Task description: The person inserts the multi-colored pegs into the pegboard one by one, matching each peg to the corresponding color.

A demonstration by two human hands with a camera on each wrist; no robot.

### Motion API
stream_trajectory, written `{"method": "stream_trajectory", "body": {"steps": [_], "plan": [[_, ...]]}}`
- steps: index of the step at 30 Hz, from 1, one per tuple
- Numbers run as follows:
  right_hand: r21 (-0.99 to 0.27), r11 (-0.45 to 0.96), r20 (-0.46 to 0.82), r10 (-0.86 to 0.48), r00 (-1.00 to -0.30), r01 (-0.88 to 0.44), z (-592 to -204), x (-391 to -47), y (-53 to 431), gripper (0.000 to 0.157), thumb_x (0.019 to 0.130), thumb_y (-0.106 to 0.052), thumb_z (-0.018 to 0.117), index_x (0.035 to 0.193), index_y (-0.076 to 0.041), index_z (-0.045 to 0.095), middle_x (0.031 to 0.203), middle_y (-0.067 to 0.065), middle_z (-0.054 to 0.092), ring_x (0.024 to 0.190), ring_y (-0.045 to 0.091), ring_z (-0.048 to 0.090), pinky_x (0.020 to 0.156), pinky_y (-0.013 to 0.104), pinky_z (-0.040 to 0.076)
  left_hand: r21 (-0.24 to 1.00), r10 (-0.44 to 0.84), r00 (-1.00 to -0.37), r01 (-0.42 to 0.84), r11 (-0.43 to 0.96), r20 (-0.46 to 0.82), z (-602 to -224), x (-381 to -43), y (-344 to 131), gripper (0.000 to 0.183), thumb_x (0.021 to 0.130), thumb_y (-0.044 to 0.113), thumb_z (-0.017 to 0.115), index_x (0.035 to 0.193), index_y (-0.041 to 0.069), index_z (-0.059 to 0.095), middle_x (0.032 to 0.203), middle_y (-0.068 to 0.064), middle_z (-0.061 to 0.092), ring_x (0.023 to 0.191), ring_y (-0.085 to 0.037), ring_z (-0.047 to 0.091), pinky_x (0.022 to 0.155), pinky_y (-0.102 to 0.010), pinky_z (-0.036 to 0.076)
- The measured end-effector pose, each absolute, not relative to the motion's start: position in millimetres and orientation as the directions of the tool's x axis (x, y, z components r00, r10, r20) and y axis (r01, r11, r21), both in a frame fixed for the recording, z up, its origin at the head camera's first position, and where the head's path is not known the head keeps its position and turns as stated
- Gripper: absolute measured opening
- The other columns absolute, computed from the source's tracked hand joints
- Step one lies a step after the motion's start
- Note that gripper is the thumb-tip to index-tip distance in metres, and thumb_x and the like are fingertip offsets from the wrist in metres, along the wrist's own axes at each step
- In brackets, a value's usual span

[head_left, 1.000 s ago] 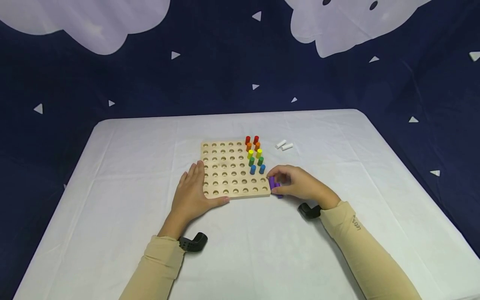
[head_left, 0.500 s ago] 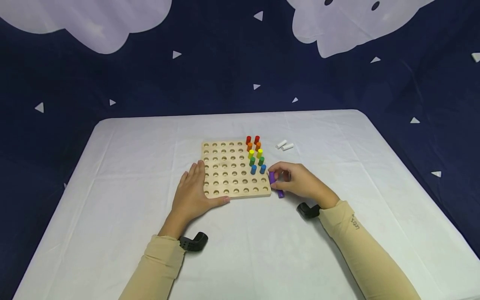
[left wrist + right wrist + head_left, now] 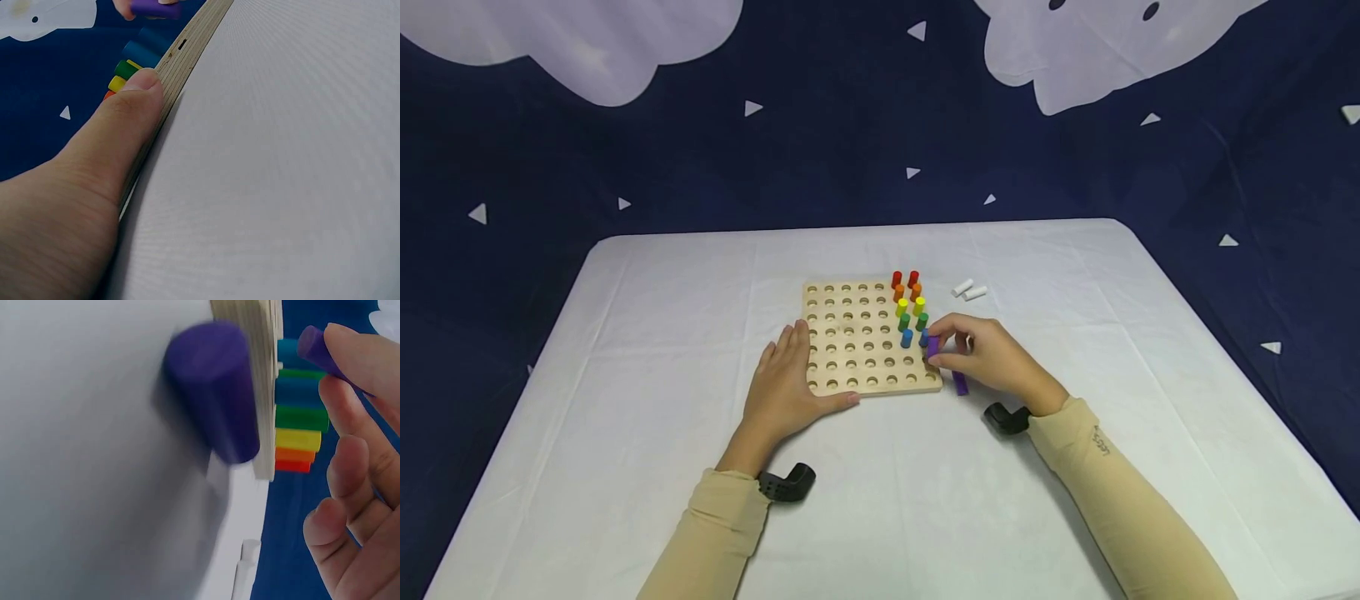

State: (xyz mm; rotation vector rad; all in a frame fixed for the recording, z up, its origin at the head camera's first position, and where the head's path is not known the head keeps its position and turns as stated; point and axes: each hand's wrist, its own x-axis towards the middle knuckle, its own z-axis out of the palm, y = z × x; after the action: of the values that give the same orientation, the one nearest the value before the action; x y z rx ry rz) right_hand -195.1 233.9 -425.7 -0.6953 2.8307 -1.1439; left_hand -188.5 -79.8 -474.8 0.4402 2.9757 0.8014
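A wooden pegboard (image 3: pixel 848 340) with rows of round holes lies on the table. My left hand (image 3: pixel 781 383) rests along its left and near edges, fingers straight, thumb on the near side. Between thumb and index finger, my right hand (image 3: pixel 988 354) pinches a purple peg (image 3: pixel 933 347) above the board's right edge, beside the blue pegs (image 3: pixel 907 338); in the right wrist view this purple peg (image 3: pixel 314 347) is clear of the board. A second purple peg (image 3: pixel 960 383) lies on the table right of the board. Red, orange, yellow (image 3: pixel 902 307), green and blue pegs stand in pairs in the right two columns.
Two white pegs (image 3: pixel 975 293) lie on the white-covered table (image 3: pixel 880 492) beyond the right hand. A dark blue backdrop (image 3: pixel 835 158) with white shapes hangs behind the table.
My right hand has lifted one purple peg from beside the board and carried it left, over the board's right edge. The other purple peg stays on the table. My left hand holds still.
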Motion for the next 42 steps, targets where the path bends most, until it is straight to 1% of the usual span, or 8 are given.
{"method": "stream_trajectory", "body": {"steps": [6,11,16,22,25,32,38,42], "plan": [[-0.654,0.642,0.14,-0.417,-0.898,-0.4,-425,-196,222,0.028,0.085,-0.021,0.079,0.112,-0.018,0.07,0.091,-0.005,0.068,0.07,0.015,0.052,0.051,0.023,0.043,0.5,0.276,-0.96,0.261,0.826,0.045,-474,-188,-80,0.14,0.065,0.083,0.068,0.158,0.001,0.002,0.166,-0.017,0.005,0.156,-0.032,0.006,0.128,-0.048,0.003],[-0.643,0.647,0.133,-0.432,-0.892,-0.409,-427,-195,212,0.026,0.087,-0.021,0.078,0.111,-0.016,0.071,0.094,-0.007,0.07,0.068,0.014,0.054,0.045,0.024,0.045,0.499,0.278,-0.96,0.262,0.826,0.044,-474,-188,-80,0.14,0.066,0.083,0.068,0.158,0.001,0.002,0.166,-0.017,0.006,0.156,-0.033,0.007,0.128,-0.048,0.003],[-0.561,0.685,0.165,-0.458,-0.873,-0.466,-429,-196,206,0.025,0.087,-0.019,0.078,0.111,-0.016,0.071,0.097,-0.008,0.071,0.071,0.01,0.056,0.057,0.024,0.049,0.501,0.277,-0.96,0.261,0.825,0.043,-474,-188,-80,0.14,0.065,0.083,0.068,0.158,0.001,0.003,0.166,-0.018,0.007,0.156,-0.033,0.007,0.128,-0.048,0.003],[-0.475,0.728,0.181,-0.469,-0.864,-0.495,-427,-197,202,0.026,0.086,-0.015,0.079,0.11,-0.017,0.071,0.099,-0.007,0.071,0.087,0.01,0.061,0.075,0.028,0.053,0.504,0.277,-0.96,0.26,0.823,0.043,-474,-188,-79,0.14,0.065,0.083,0.068,0.158,0.001,0.002,0.166,-0.017,0.007,0.156,-0.032,0.007,0.128,-0.047,0.003],[-0.452,0.729,0.181,-0.489,-0.853,-0.514,-427,-196,202,0.026,0.085,-0.014,0.079,0.11,-0.018,0.072,0.099,-0.007,0.072,0.089,0.01,0.063,0.076,0.029,0.054,0.505,0.276,-0.96,0.261,0.823,0.047,-474,-189,-79,0.14,0.065,0.083,0.068,0.158,0.001,0.002,0.166,-0.017,0.007,0.156,-0.032,0.007,0.128,-0.048,0.003],[-0.406,0.729,0.175,-0.531,-0.829,-0.552,-427,-194,206,0.026,0.087,-0.016,0.077,0.113,-0.02,0.073,0.104,-0.01,0.073,0.088,0.006,0.064,0.077,0.027,0.055,0.502,0.277,-0.96,0.263,0.824,0.047,-475,-189,-79,0.14,0.065,0.083,0.068,0.158,0.001,0.003,0.166,-0.017,0.007,0.156,-0.032,0.007,0.128,-0.048,0.004],[-0.458,0.688,0.221,-0.525,-0.822,-0.563,-421,-189,215,0.037,0.086,-0.018,0.078,0.123,-0.017,0.07,0.106,-0.006,0.072,0.081,0.008,0.059,0.067,0.026,0.052,0.496,0.278,-0.959,0.264,0.827,0.047,-475,-188,-80,0.141,0.065,0.084,0.067,0.158,0.001,0.003,0.166,-0.017,0.006,0.156,-0.033,0.007,0.128,-0.048,0.003],[-0.52,0.684,0.212,-0.476,-0.853,-0.511,-417,-186,226,0.04,0.086,-0.02,0.079,0.124,-0.017,0.068,0.104,-0.002,0.07,0.078,0.011,0.056,0.061,0.025,0.049,0.495,0.281,-0.958,0.268,0.826,0.05,-475,-188,-80,0.141,0.065,0.084,0.067,0.158,0.001,0.002,0.166,-0.017,0.006,0.156,-0.033,0.006,0.128,-0.049,0.003]]}}
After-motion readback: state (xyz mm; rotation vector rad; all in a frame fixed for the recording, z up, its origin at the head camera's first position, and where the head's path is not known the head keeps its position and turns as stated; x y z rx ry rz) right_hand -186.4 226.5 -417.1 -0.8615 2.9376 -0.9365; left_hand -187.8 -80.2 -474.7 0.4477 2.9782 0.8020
